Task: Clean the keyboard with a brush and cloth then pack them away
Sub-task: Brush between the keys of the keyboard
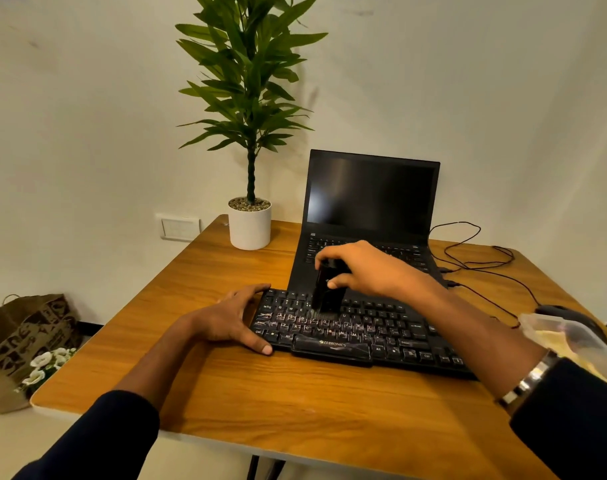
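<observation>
A black keyboard (381,334) lies across the middle of the wooden table (295,393). My right hand (361,268) grips a black brush (324,292) held upright, its bristles down on the keys in the keyboard's left half. My left hand (233,318) rests against the keyboard's left end, fingers at its far corner and thumb at its near corner. A clear plastic bag (568,337) holding something pale yellow lies at the right edge, partly behind my right forearm.
An open black laptop (371,199) stands right behind the keyboard. A potted plant (249,223) sits at the table's back left. Black cables (475,261) and a dark mouse (558,311) lie at the right. A paper bag (28,337) with white flowers is on the floor at the left.
</observation>
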Motion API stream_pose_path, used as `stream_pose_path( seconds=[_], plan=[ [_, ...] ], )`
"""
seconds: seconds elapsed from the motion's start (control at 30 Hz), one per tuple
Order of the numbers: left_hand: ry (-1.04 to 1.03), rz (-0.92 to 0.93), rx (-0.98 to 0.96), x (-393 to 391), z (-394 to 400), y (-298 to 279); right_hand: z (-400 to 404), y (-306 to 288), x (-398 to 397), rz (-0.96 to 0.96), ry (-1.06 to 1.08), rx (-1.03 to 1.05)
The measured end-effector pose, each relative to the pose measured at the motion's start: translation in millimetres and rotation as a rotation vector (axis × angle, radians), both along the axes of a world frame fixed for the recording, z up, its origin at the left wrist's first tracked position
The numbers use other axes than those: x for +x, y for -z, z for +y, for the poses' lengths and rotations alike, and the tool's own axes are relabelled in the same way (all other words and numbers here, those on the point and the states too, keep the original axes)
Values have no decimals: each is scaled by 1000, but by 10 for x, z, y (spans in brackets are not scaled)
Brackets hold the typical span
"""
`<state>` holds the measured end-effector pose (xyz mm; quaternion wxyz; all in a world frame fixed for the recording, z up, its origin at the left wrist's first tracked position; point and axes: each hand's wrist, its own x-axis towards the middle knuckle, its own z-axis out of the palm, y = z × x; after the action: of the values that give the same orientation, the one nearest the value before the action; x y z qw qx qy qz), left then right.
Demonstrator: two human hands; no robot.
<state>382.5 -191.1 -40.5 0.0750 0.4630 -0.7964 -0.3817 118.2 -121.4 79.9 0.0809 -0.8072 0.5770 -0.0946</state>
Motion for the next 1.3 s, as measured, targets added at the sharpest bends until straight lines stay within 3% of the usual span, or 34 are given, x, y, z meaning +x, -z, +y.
stream_pose_path(
  seconds=[0.2,0.37,0.67,1.0,1.3],
  plan=[
    [4,-2,0,2,-1,2,149,-14,-442,84,112,59],
    [6,-10,-10,-3,-3,-2,255,-166,-668,269,176,101],
    [19,0,-10,-2,-17,0,181,13,-418,-32,75,-31],
    [20,25,1,-5,-14,9,373,-162,-953,246,235,92],
    [27,25,3,-2,-17,-3,352,-54,-835,105,172,-11]
  ],
)
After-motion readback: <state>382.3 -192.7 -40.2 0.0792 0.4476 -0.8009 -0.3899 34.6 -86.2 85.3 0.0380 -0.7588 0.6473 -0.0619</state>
